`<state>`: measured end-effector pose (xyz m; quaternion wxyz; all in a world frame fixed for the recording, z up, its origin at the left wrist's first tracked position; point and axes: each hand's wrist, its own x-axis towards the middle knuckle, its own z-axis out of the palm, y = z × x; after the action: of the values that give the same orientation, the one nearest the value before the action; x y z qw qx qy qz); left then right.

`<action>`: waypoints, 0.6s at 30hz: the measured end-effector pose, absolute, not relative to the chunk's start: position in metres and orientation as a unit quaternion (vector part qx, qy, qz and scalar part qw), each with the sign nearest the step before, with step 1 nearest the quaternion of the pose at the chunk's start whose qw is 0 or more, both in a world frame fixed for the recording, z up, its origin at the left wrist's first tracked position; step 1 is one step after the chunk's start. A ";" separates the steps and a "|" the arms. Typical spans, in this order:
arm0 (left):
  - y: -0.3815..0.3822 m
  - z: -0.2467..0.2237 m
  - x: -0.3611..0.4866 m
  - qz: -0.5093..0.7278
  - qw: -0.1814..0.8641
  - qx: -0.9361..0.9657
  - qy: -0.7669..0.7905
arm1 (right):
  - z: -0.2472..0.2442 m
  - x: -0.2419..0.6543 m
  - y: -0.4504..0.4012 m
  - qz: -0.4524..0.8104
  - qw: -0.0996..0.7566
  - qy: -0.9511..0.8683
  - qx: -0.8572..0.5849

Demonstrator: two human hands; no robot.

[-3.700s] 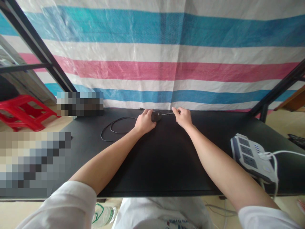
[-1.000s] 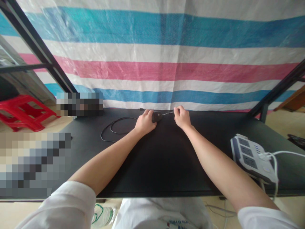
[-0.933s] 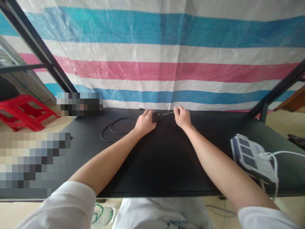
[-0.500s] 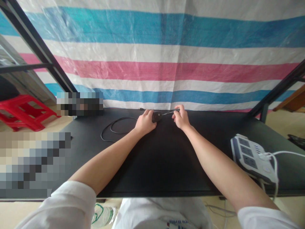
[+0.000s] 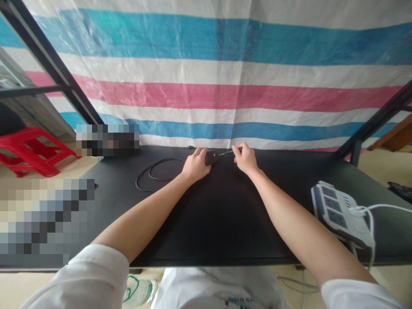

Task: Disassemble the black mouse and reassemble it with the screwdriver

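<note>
My left hand (image 5: 196, 166) is wrapped around a black computer mouse (image 5: 211, 157) at the back middle of the table, holding it on its side. A thin black cable (image 5: 151, 171) loops over the table left of that hand, and a plug end (image 5: 190, 147) lies just behind it. My right hand (image 5: 246, 157) pinches the dark handle of a screwdriver (image 5: 228, 152). Its slim metal shaft points left, with the tip at the mouse; whether it sits in a screw cannot be made out.
The black table (image 5: 206, 223) backs onto a striped plastic sheet (image 5: 206, 96). At right stands a white power strip (image 5: 343, 212) with white cables. A red stool (image 5: 35, 150) is beyond the left edge. Blurred-out items lie at left. A clear bottle (image 5: 141, 291) is below the front edge.
The fingers of my right hand have shifted on the screwdriver handle, the forefinger and thumb now closer to the shaft. My left hand and the mouse stay in place.
</note>
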<state>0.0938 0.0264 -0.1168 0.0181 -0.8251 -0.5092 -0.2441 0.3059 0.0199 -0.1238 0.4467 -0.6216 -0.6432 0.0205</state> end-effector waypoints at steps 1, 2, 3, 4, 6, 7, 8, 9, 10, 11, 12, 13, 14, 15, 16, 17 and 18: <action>0.026 -0.117 0.094 -0.244 0.018 -0.826 -0.507 | -0.123 0.306 0.020 0.011 0.446 -0.640 -0.626; 0.026 -0.117 0.094 -0.245 0.018 -0.827 -0.507 | -0.122 0.305 0.019 0.002 0.445 -0.637 -0.630; 0.026 -0.117 0.094 -0.245 0.018 -0.827 -0.506 | -0.122 0.305 0.019 -0.004 0.444 -0.635 -0.632; 0.026 -0.117 0.094 -0.246 0.018 -0.826 -0.506 | -0.122 0.305 0.018 -0.008 0.443 -0.634 -0.634; 0.026 -0.117 0.094 -0.247 0.018 -0.826 -0.506 | -0.121 0.305 0.018 -0.013 0.445 -0.634 -0.632; 0.026 -0.118 0.094 -0.248 0.019 -0.826 -0.505 | -0.121 0.305 0.017 -0.014 0.447 -0.635 -0.630; 0.026 -0.118 0.094 -0.248 0.019 -0.826 -0.505 | -0.122 0.305 0.017 -0.014 0.448 -0.636 -0.628; 0.027 -0.118 0.094 -0.249 0.020 -0.827 -0.504 | -0.122 0.305 0.017 -0.011 0.449 -0.637 -0.626; 0.027 -0.118 0.094 -0.249 0.020 -0.827 -0.504 | -0.123 0.304 0.017 -0.007 0.452 -0.638 -0.623; 0.027 -0.118 0.094 -0.249 0.021 -0.827 -0.503 | -0.123 0.304 0.017 -0.001 0.456 -0.639 -0.620; 0.027 -0.118 0.094 -0.249 0.021 -0.827 -0.503 | -0.124 0.304 0.017 0.009 0.462 -0.639 -0.615; 0.027 -0.118 0.094 -0.249 0.020 -0.827 -0.503 | -0.125 0.304 0.017 0.023 0.470 -0.640 -0.608; 0.027 -0.118 0.094 -0.249 0.020 -0.827 -0.504 | -0.126 0.303 0.017 0.041 0.480 -0.639 -0.599; 0.027 -0.119 0.094 -0.248 0.020 -0.827 -0.505 | -0.127 0.303 0.018 0.062 0.490 -0.639 -0.590; 0.027 -0.119 0.094 -0.247 0.020 -0.826 -0.506 | -0.128 0.303 0.019 0.082 0.497 -0.638 -0.582; 0.028 -0.118 0.094 -0.247 0.020 -0.826 -0.507 | -0.128 0.303 0.020 0.099 0.502 -0.638 -0.575; 0.027 -0.118 0.094 -0.246 0.020 -0.826 -0.507 | -0.129 0.303 0.021 0.109 0.505 -0.637 -0.572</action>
<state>0.0940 0.0275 -0.1184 0.0204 -0.8259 -0.5070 -0.2457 0.3029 0.0206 -0.1288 0.5049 -0.5723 -0.6368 0.1094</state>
